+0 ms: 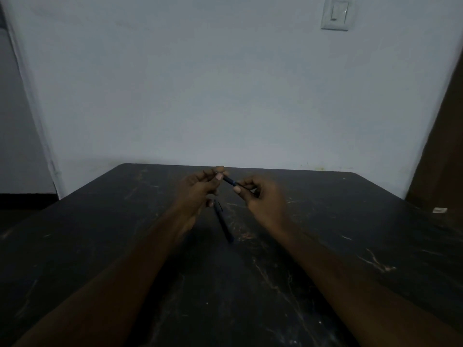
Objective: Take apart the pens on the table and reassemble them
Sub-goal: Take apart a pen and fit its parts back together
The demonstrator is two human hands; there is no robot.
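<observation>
Above the far middle of the dark table (325, 246), both my hands hold one dark pen (229, 181) between them. My left hand (200, 189) pinches its left end with thumb and fingers. My right hand (260, 196) pinches its right end. Only a short dark piece with a bluish band shows between the fingertips. A second dark pen (223, 221) with a clip lies flat on the table just below my hands, running from near my left hand toward me.
A small white object (440, 210) sits near the table's right edge. A pale wall with a light switch (335, 15) stands behind the table. A brown door or panel (443, 146) is at the right.
</observation>
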